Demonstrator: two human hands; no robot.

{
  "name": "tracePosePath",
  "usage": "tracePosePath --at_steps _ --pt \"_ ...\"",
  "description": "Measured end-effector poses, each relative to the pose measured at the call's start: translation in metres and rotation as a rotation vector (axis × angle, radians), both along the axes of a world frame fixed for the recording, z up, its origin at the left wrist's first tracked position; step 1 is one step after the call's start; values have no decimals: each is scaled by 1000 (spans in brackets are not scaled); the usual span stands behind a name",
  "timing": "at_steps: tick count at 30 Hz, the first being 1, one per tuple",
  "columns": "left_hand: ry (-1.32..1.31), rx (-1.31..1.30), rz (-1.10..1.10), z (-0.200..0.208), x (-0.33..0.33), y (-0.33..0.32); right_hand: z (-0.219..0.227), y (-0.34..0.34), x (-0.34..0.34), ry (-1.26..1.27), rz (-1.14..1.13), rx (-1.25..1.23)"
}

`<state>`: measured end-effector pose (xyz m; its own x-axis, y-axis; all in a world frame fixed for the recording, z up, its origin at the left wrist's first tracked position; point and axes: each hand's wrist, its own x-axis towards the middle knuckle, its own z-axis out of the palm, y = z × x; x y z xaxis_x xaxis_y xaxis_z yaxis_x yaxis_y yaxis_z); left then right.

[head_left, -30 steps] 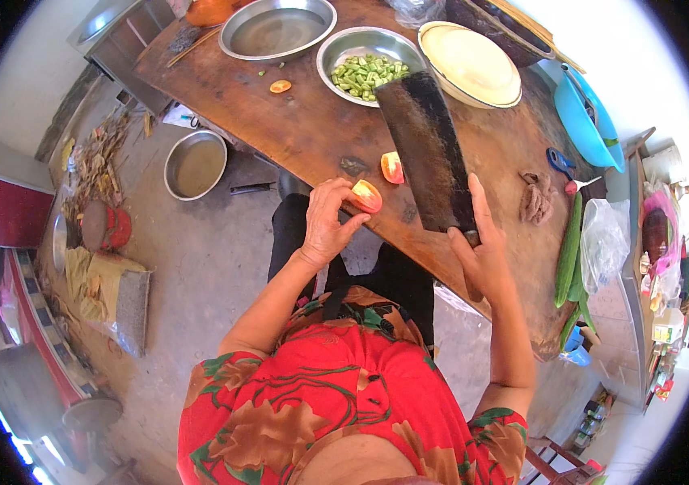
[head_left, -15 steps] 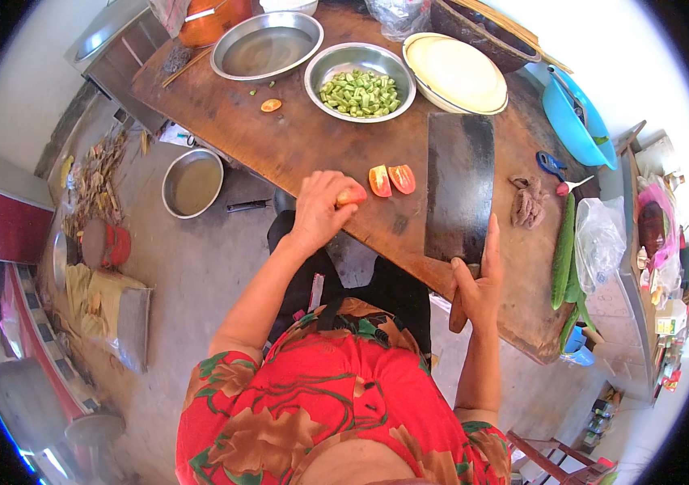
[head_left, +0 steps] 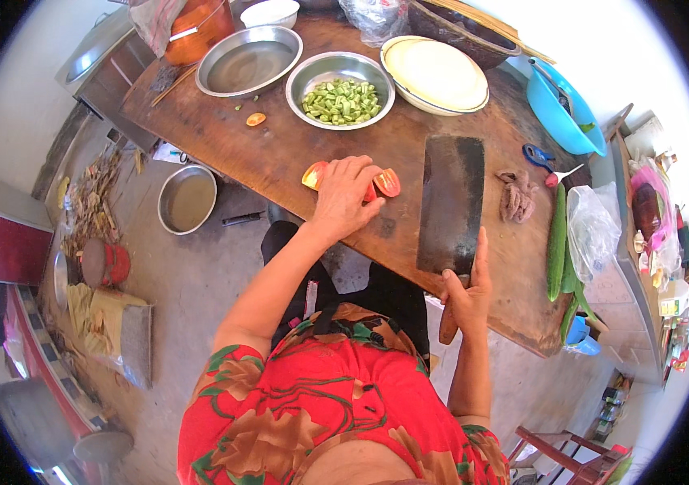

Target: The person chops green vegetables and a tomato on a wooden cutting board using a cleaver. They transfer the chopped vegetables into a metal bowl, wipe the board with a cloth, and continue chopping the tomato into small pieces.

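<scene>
My right hand (head_left: 470, 295) grips a broad dark cleaver (head_left: 451, 206) by its wooden handle, index finger stretched along it. The blade lies over the wooden table, right of the tomato pieces. My left hand (head_left: 348, 194) is curled over a cut tomato wedge (head_left: 370, 193), which shows red below the fingers and is mostly hidden. On its left rests a tomato piece (head_left: 313, 175) with a yellowish cut face, partly covered by the hand. Just right of the fingers lies a red tomato wedge (head_left: 388, 183). A small orange-red tomato slice (head_left: 255, 120) sits farther off to the left.
Beyond my hands stand a steel bowl (head_left: 293, 113) of chopped green vegetable, a steel basin (head_left: 207, 85) with liquid and a cream-covered bowl (head_left: 435, 73). To the right are a brown cloth (head_left: 516, 196), blue-handled scissors (head_left: 537, 155), a long cucumber (head_left: 556, 246) and a blue basin (head_left: 551, 113).
My left hand has moved right, from the piece it held onto a neighbouring wedge. The earlier piece now lies on the table at its left. The cleaver stays in my right hand.
</scene>
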<state>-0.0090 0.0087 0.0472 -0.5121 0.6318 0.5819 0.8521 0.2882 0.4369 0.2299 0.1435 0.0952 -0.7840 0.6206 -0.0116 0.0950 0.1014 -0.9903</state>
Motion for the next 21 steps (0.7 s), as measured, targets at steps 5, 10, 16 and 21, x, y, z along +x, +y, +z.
tracePosePath --at_steps 5,10,16,21 --pt "-54 -91 31 -12 0 25 -3 -3 5 -12 7 -19" --pt "-77 -62 -23 -24 -1 32 1 3 8 -138 56 131" --pt "-105 34 -90 -23 10 20 25 20 5 -249 209 564" --pt "-129 48 -60 -21 11 19 31 38 -3 -362 367 761"
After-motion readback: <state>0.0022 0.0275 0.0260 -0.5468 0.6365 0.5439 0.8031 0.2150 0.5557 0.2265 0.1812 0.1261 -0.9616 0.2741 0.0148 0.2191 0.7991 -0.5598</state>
